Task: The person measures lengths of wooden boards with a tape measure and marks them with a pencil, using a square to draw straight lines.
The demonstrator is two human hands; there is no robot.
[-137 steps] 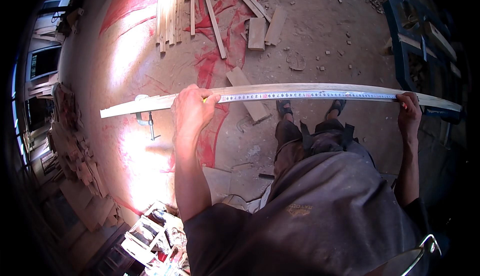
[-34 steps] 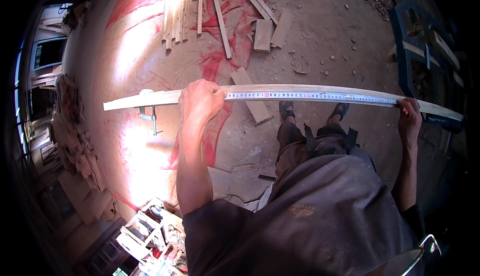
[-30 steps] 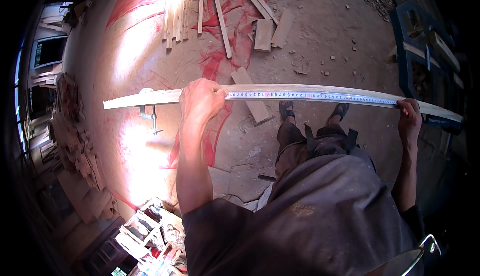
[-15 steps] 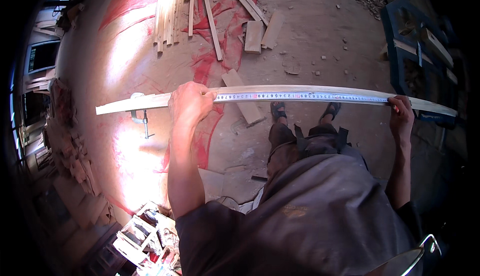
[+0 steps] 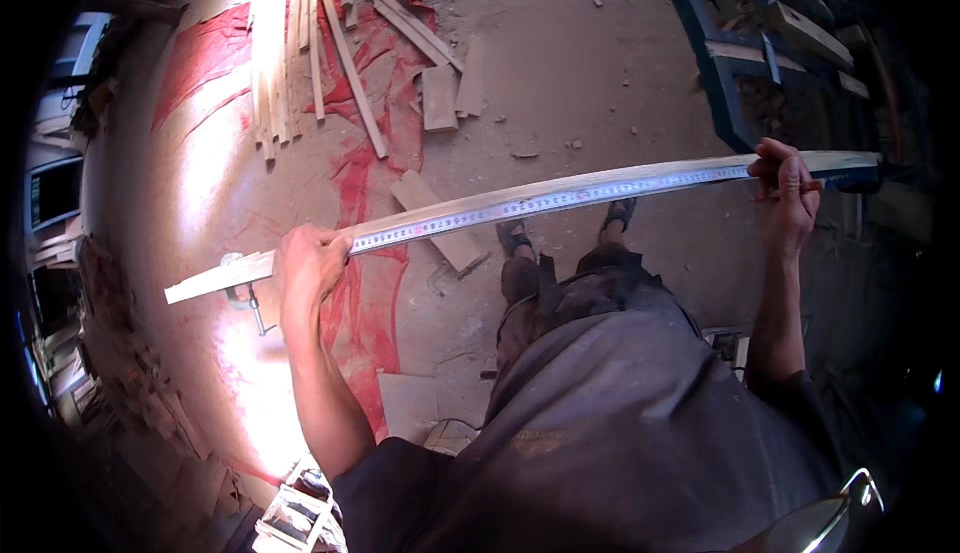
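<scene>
A long pale wooden strip (image 5: 215, 278) runs across the view at waist height, tilted up to the right. A steel measuring tape (image 5: 540, 201) lies stretched along its top. My left hand (image 5: 312, 265) grips the strip and pins the tape near its left part. My right hand (image 5: 788, 185) holds the far right end of the strip and tape, with a pencil-like stick between the fingers. A metal clamp (image 5: 243, 298) hangs under the strip's left end.
Below lies a dusty floor with a red sheet (image 5: 365, 203), a bundle of wooden slats (image 5: 290, 43), short offcut boards (image 5: 438, 98) and a blue metal frame (image 5: 745, 53) at the upper right. My sandalled feet (image 5: 515, 238) stand under the strip. Stacked wood lines the left wall.
The strip has tilted, its right end now higher and its left end lower. Both hands keep their hold on strip and tape. The view has swung a little.
</scene>
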